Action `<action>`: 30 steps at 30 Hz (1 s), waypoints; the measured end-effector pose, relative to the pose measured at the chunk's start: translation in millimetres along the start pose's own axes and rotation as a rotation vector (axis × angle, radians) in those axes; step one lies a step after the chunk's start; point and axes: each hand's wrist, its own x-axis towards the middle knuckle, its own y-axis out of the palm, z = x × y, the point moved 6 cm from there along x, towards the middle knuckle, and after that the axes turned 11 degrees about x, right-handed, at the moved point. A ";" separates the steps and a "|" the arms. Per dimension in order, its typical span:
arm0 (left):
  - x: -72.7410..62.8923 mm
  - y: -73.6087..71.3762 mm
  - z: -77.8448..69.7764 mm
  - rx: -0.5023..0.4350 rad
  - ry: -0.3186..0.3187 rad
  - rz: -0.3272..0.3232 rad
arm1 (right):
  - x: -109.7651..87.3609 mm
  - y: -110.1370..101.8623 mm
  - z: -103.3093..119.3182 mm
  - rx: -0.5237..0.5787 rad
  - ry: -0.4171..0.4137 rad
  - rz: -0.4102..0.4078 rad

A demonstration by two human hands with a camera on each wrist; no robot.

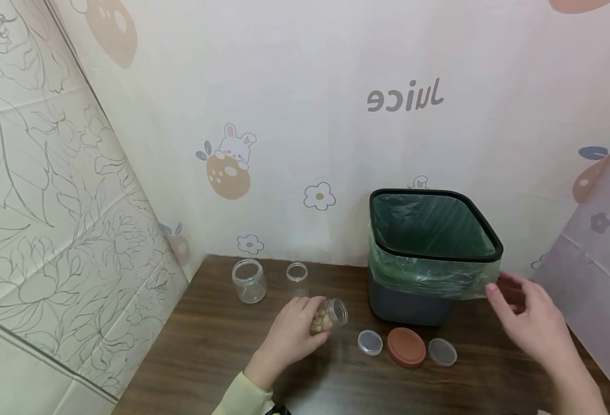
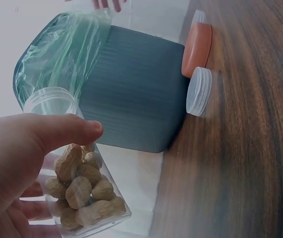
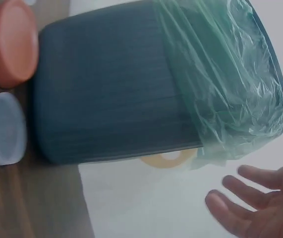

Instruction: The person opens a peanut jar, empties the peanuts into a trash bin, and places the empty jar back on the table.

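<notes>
My left hand (image 1: 295,329) grips a clear plastic jar (image 2: 89,188) of unshelled peanuts (image 2: 84,186), thumb across its upper part. In the head view the jar leans, its lidless mouth toward the right. My right hand (image 1: 530,314) is beside the right side of a dark trash bin (image 1: 408,300), near the green bag (image 1: 429,274) folded over its rim. In the right wrist view its fingers (image 3: 253,193) are spread and relaxed, holding nothing, a little apart from the bag.
Two empty clear jars, a wide one (image 1: 250,282) and a narrow one (image 1: 298,276), stand at the table's back left. Before the bin lie a small clear lid (image 1: 370,342), a reddish-brown lid (image 1: 406,347) and another clear lid (image 1: 442,352). A patterned wall cloth (image 1: 294,144) hangs behind.
</notes>
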 end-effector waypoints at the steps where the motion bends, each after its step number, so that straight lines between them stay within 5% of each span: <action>1: 0.1 -0.1 0.0 -0.003 0.001 0.000 | 4.3 -2.5 1.6 0.020 -0.017 -0.023; 7: 0.1 0.1 -0.2 -0.007 0.010 0.000 | 33.3 -11.2 15.0 0.158 -0.108 -0.111; 15: 0.1 -0.6 -0.7 0.000 0.018 -0.002 | 65.7 -5.9 24.7 0.208 -0.119 -0.035; 24: 0.3 -1.9 -0.8 -0.004 0.015 -0.008 | 79.8 1.3 21.3 0.234 -0.073 0.074; 30: 1.6 -6.3 -0.9 -0.019 0.014 -0.017 | 79.6 6.4 15.2 0.260 -0.078 0.043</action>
